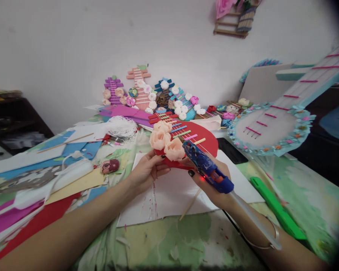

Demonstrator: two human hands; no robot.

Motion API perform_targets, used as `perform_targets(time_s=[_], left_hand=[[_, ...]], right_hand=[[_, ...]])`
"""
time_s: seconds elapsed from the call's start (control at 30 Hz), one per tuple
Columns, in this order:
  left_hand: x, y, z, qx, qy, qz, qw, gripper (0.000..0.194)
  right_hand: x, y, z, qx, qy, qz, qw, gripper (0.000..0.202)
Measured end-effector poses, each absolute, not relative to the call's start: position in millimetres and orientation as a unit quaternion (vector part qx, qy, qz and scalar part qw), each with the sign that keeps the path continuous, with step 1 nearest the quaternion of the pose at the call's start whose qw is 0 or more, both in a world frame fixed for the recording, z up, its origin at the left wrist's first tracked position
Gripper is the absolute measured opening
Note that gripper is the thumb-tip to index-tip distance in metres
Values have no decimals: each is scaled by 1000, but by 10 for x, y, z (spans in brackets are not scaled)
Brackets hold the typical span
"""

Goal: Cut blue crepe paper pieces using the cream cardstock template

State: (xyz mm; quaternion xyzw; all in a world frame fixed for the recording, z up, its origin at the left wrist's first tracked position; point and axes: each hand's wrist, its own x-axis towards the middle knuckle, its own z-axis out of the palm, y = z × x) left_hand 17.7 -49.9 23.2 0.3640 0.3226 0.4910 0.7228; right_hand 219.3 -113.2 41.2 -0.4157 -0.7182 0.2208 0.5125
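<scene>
The left forearm (96, 214) is slanting in from the near side, and the left hand (151, 165) is gripping the lower edge of a red guitar-shaped piece (207, 131), its thumb lying on top. The piece is tilting away just beyond both hands, with peach flowers (161, 140) sitting right above the left thumb. The right hand (214, 188) is grasping a blue glue gun (205, 165), thumb along its side, nozzle pointing up toward the flowers; a pale glue stick (254, 218) is trailing back over the wrist. Beneath the hands, a white sheet (169, 199) is covering part of a green patterned cloth (192, 241). White string (121, 128) is lying beyond the left hand, a green bar (277, 207) is resting right of the right hand, and decorated instrument models (141, 96) are leaning against a pale wall (101, 37) farther off.
</scene>
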Motion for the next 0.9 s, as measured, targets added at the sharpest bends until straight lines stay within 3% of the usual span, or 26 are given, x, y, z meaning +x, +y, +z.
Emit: perform_targets(time_s=[0.63,0.8,0.9], left_hand=[[190,-506,215,355,327,485,729,26],[178,-477,194,329,324,506,729,29],[175,-452,172,313,318,524,725,31]], right_hand=[[2203,-1171,460,-402,-711,201,541,21],[2236,-1205,440,-425,-696,147,559,27],[2238,-1181,405,-425,-689,95,580,20]])
